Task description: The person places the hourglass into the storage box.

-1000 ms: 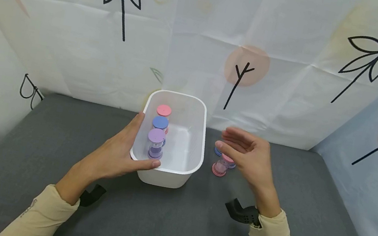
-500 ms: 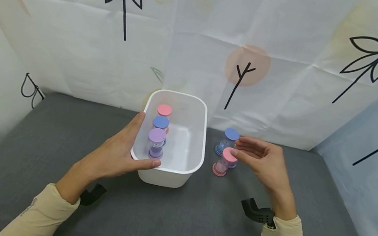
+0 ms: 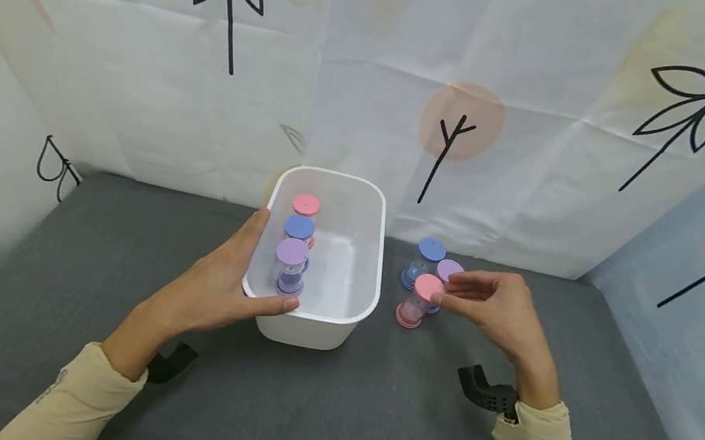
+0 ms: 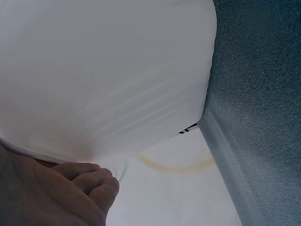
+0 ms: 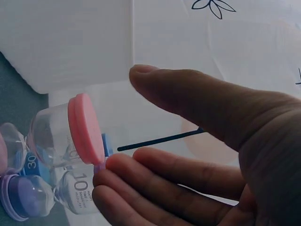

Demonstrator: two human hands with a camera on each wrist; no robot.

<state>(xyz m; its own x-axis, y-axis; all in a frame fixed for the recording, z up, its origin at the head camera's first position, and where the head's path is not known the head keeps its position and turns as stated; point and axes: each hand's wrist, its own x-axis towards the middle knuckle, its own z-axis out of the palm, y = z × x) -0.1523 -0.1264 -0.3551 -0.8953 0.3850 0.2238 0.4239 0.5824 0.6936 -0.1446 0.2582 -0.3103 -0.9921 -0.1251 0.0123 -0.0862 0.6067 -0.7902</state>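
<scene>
My left hand [image 3: 230,273] grips the near left corner of a white plastic bin [image 3: 350,251], thumb along the front rim and fingers against the outer left side. Inside the bin, a pink sand timer [image 3: 306,205], a blue sand timer [image 3: 299,228] and a purple sand timer [image 3: 291,264] stand in a row. On the table right of the bin, a second pink sand timer [image 3: 413,309], blue sand timer [image 3: 418,267] and purple sand timer [image 3: 449,270] stand grouped. My right hand [image 3: 493,308] is beside them, thumb and fingers apart, fingertips right at the pink and purple caps.
A dark grey cloth [image 3: 302,424] covers the table. White patterned fabric [image 3: 374,98] rises behind it and at both sides. The bin stands near the table's back edge, close to the fabric.
My right hand has moved right from over the timer group, bringing the blue, pink and then purple caps into sight. The left hand and the bin have stayed in place.
</scene>
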